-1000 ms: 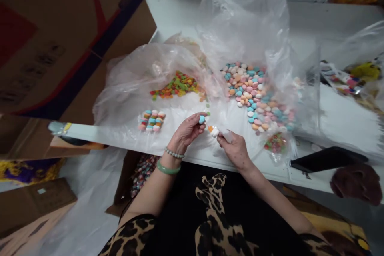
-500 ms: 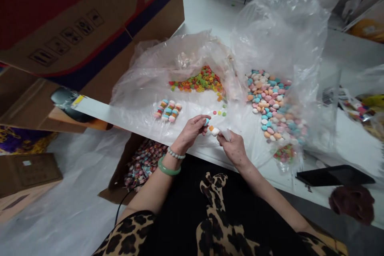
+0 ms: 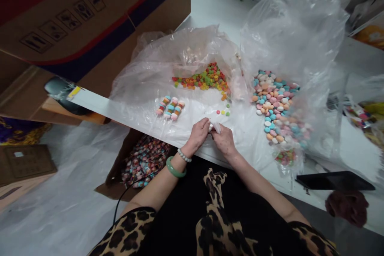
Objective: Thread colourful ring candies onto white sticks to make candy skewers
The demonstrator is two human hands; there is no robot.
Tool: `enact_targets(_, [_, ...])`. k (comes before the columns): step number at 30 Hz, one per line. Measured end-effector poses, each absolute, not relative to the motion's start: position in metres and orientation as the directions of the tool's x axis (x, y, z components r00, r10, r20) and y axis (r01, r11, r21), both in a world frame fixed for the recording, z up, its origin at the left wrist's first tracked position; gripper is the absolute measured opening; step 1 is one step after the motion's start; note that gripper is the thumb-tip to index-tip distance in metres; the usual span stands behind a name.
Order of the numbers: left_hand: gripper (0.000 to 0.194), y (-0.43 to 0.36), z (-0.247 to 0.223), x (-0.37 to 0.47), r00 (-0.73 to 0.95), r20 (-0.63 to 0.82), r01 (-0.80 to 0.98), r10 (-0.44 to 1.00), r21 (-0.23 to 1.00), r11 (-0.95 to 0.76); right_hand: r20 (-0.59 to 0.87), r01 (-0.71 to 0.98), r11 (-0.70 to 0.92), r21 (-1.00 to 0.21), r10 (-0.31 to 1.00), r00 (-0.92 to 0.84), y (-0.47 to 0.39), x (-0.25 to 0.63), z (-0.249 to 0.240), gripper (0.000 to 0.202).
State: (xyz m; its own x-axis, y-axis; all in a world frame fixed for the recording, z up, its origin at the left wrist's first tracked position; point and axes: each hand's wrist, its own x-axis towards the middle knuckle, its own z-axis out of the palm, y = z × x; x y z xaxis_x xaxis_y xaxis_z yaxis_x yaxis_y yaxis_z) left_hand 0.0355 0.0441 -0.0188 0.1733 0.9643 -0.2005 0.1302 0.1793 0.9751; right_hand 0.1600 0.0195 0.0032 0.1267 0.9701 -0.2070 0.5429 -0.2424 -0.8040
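Note:
My left hand (image 3: 199,133) and my right hand (image 3: 224,141) meet over the near part of the table, fingers closed. Between their fingertips is a candy skewer (image 3: 211,127), of which just a small white piece shows; the fingers cover the rest. A whitish, thin strip-like thing (image 3: 216,128) sticks up from my right hand; I cannot make out what it is. Just beyond lie loose ring candies (image 3: 223,112) in red, yellow and green. To the left, three finished-looking candy skewers (image 3: 171,108) rest side by side on plastic sheeting.
Ring candies (image 3: 210,78) lie heaped at the back. Pastel candies (image 3: 274,106) spill from a clear bag (image 3: 294,28) on the right. A large carton (image 3: 99,20) stands left. Below the table edge is a box of wrapped candies (image 3: 144,162). A black flat device (image 3: 336,180) lies right.
My hands have come closer together, and the candy pieces seen between them before are now mostly covered by fingers. The camera view has shifted slightly.

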Motion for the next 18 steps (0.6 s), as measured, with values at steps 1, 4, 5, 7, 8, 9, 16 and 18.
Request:
enact_targets(1, [0.021, 0.046, -0.020, 0.035, 0.170, -0.221, 0.096, 0.960, 0.974, 0.207, -0.229, 0.515, -0.264, -0.816, 0.965, 0.131, 0.021, 0.160, 0.001, 0.011])
enact_targets(4, [0.024, 0.051, -0.023, 0.033, 0.162, -0.305, -0.033, 0.939, 0.949, 0.314, -0.326, 0.429, -0.344, -0.836, 0.938, 0.117, 0.019, 0.167, -0.002, 0.006])
enact_targets(5, [0.027, 0.052, -0.025, 0.033, 0.154, -0.324, -0.063, 0.933, 0.939, 0.337, -0.338, 0.427, -0.353, -0.833, 0.934, 0.112, 0.017, 0.170, -0.002, 0.006])
enact_targets(7, [0.030, 0.053, -0.028, 0.033, 0.145, -0.334, -0.071, 0.931, 0.935, 0.347, -0.312, 0.465, -0.335, -0.820, 0.941, 0.128, 0.013, 0.175, -0.002, 0.007])
enact_targets(8, [0.031, 0.053, -0.029, 0.035, 0.142, -0.329, -0.052, 0.934, 0.939, 0.339, -0.282, 0.489, -0.316, -0.813, 0.948, 0.144, 0.011, 0.176, -0.003, 0.009])
enact_targets(9, [0.032, 0.052, -0.029, 0.036, 0.142, -0.318, -0.025, 0.937, 0.945, 0.325, -0.251, 0.508, -0.298, -0.808, 0.954, 0.161, 0.010, 0.176, -0.003, 0.010])
enact_targets(16, [0.046, 0.054, -0.009, 0.046, 0.260, -0.276, 0.205, 0.925, 0.952, 0.226, -0.287, 0.372, -0.354, -0.858, 0.931, 0.224, 0.007, 0.189, 0.000, 0.010])
enact_targets(18, [0.047, 0.063, -0.003, 0.049, 0.184, -0.205, 0.314, 0.961, 0.939, 0.140, -0.337, 0.269, -0.420, -0.867, 0.891, 0.306, 0.003, 0.202, 0.004, 0.011])
